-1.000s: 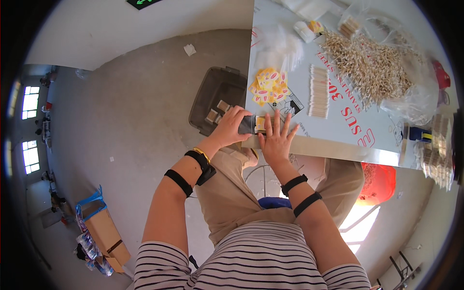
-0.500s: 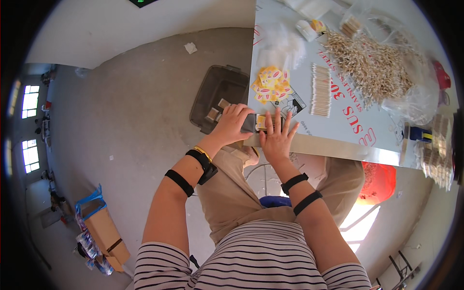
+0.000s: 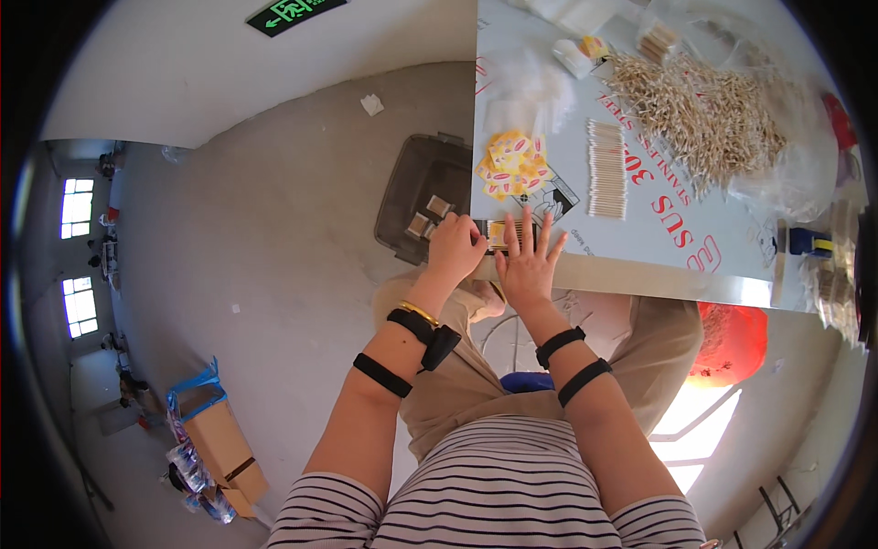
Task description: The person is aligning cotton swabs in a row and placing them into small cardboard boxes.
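Observation:
At the table's front left corner, my right hand (image 3: pixel 528 267) lies with its fingers spread over a small pack of cotton swabs (image 3: pixel 497 235) with a yellow card in it. The pack sits in a dark holder, partly covered by the fingers. Just left of it, my left hand (image 3: pixel 455 247) is closed, thumb and forefinger pinched together at the holder's end. What the pinch holds is too small to make out. Beyond my hands lies a pile of yellow-and-white printed cards (image 3: pixel 514 165). A neat row of cotton swabs (image 3: pixel 606 169) lies to its right.
Below the table's left edge, a dark plastic bin (image 3: pixel 395 197) holds several small packs (image 3: pixel 420 225). A large heap of loose swabs (image 3: pixel 700 119) and clear plastic bags (image 3: pixel 796 178) cover the far right. A cardboard box (image 3: pixel 218 439) stands on the floor at left.
My left thumb and forefinger, apart at the holder's end before, have come together. My right hand stays spread over the pack. The whole view has shifted slightly.

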`<state>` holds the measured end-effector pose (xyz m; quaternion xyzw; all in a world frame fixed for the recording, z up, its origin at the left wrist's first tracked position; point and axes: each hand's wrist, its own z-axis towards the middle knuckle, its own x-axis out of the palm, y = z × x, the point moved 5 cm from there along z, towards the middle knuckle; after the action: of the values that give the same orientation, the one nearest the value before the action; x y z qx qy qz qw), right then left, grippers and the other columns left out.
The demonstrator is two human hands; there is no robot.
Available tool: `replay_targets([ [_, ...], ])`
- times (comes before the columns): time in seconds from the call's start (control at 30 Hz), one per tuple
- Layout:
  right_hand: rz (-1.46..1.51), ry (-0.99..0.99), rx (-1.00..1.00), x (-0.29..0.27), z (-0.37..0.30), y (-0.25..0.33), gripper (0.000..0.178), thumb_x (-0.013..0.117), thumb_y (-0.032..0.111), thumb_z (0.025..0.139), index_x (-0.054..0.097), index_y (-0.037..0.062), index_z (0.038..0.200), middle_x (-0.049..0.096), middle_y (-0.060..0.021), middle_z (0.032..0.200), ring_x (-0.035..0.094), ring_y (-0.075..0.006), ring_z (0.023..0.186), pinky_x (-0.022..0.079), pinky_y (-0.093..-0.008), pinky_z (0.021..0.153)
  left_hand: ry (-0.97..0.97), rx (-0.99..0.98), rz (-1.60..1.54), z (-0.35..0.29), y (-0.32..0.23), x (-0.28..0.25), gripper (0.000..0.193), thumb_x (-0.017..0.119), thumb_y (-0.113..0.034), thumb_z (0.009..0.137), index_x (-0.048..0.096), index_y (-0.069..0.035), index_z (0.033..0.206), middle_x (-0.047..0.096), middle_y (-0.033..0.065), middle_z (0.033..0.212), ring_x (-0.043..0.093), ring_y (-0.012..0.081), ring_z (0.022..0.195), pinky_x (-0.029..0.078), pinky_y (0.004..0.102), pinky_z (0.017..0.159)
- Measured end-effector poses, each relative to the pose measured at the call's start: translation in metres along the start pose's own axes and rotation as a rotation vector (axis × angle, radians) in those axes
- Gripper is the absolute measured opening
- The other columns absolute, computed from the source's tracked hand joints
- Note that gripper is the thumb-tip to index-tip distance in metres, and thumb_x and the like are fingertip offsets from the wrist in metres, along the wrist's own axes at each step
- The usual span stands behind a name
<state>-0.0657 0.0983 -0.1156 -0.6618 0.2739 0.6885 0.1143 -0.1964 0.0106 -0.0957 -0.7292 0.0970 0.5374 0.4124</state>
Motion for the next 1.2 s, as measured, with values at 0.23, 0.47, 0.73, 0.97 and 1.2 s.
replay_targets([
  [0.23, 0.038, -0.05, -0.002, 0.0, -0.002, -0.005, 0.074, 0.053, 0.047, 0.102, 0.028, 0.0203, 0.166, 0.018, -0.0117, 0.174, 0.008, -0.0469, 0.159, 0.005, -0.0747, 0.121, 0.248, -0.112, 0.236, 0.02, -0.018, 0.001, 0.03, 0.077, -0.033, 0.083, 0.074, -0.004, 0.086, 0.068, 0.0178, 0.1, 0.07, 0.0358, 0.096, 0.057, 0.0469, 0.084],
  [0.47, 0.045, -0.043, 0.022, -0.001, -0.002, -0.001, 0.072, 0.052, 0.049, 0.102, 0.031, 0.0237, 0.165, 0.019, -0.0082, 0.174, 0.009, -0.0439, 0.16, 0.006, -0.0737, 0.123, 0.393, -0.231, 0.394, 0.036, -0.022, 0.004, 0.042, 0.08, -0.041, 0.078, 0.079, -0.005, 0.099, 0.071, 0.017, 0.105, 0.072, 0.0333, 0.099, 0.058, 0.0446, 0.086],
  [0.73, 0.123, -0.008, 0.025, 0.002, -0.002, -0.006, 0.072, 0.052, 0.047, 0.103, 0.028, 0.0225, 0.166, 0.015, -0.0081, 0.175, 0.005, -0.0437, 0.16, 0.004, -0.0738, 0.123, 0.494, -0.339, 0.51, 0.045, -0.044, 0.006, 0.051, 0.07, -0.05, 0.085, 0.078, -0.007, 0.11, 0.075, 0.015, 0.115, 0.07, 0.0301, 0.114, 0.045, 0.0572, 0.1],
  [0.97, 0.064, 0.027, 0.046, 0.0, 0.0, -0.002, 0.071, 0.05, 0.05, 0.103, 0.028, 0.0273, 0.166, 0.015, -0.0043, 0.176, 0.006, -0.0407, 0.161, 0.005, -0.0721, 0.124, 0.496, -0.382, 0.572, 0.047, -0.043, 0.005, 0.048, 0.069, -0.049, 0.086, 0.078, -0.009, 0.112, 0.075, 0.0133, 0.117, 0.069, 0.0302, 0.115, 0.041, 0.0591, 0.103],
  [1.2, 0.083, -0.011, 0.045, 0.002, -0.001, -0.005, 0.071, 0.05, 0.051, 0.102, 0.029, 0.0268, 0.166, 0.016, -0.0047, 0.175, 0.006, -0.0406, 0.161, 0.005, -0.0718, 0.124, 0.547, -0.472, 0.501, 0.05, -0.032, -0.004, 0.059, 0.072, -0.048, 0.082, 0.073, -0.007, 0.124, 0.07, 0.0123, 0.131, 0.068, 0.0322, 0.118, 0.037, 0.0568, 0.108],
])
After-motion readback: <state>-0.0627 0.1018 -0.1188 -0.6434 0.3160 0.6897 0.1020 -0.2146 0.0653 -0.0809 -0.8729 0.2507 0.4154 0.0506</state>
